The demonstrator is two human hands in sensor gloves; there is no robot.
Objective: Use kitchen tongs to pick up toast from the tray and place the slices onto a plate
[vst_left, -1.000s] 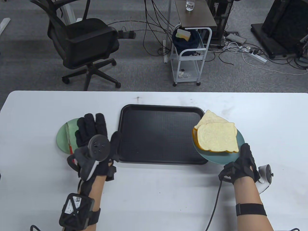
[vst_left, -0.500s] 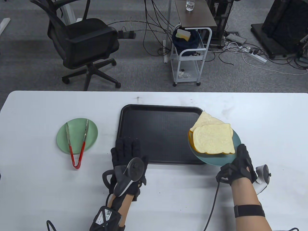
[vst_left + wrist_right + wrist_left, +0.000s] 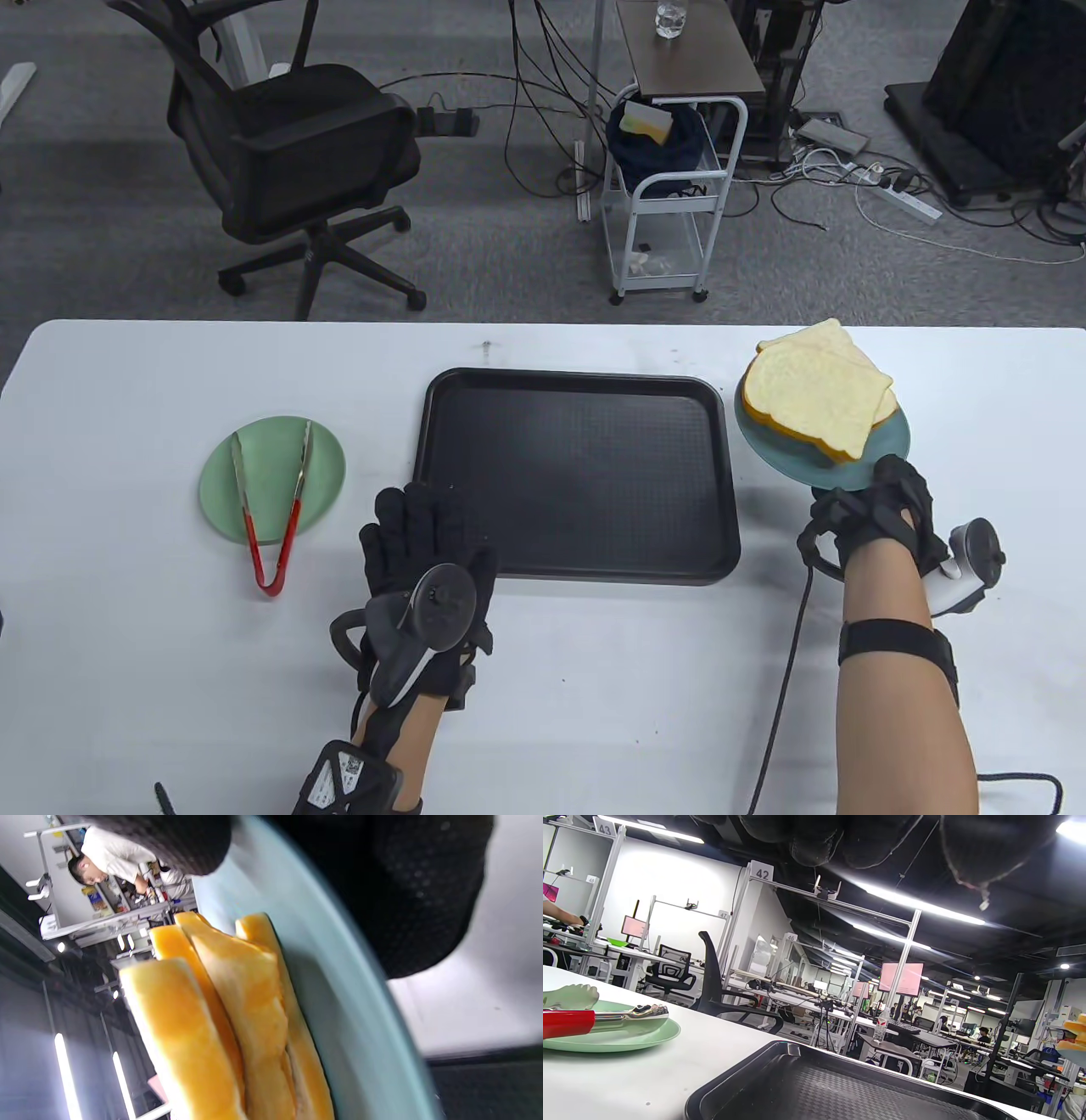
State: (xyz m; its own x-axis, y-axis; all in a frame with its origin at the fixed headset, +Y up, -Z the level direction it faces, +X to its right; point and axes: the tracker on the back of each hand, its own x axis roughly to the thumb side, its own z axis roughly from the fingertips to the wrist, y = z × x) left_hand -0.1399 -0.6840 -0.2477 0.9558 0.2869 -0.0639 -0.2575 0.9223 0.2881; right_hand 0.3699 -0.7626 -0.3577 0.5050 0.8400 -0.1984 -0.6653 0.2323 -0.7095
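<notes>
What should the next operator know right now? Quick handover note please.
Left hand: fingers straight, holding nothing, at the near-left corner of the black plastic tray.
Right hand: grips the near rim of the round teal plate, which sits right of the tray.
Pale yellow toast slices: stacked on that plate; the tray holds none.
Red-handled metal tongs: lying across the small light-green plate, far left, untouched.
Done: toast appears plated.
Left: probably just release the plate.
</notes>
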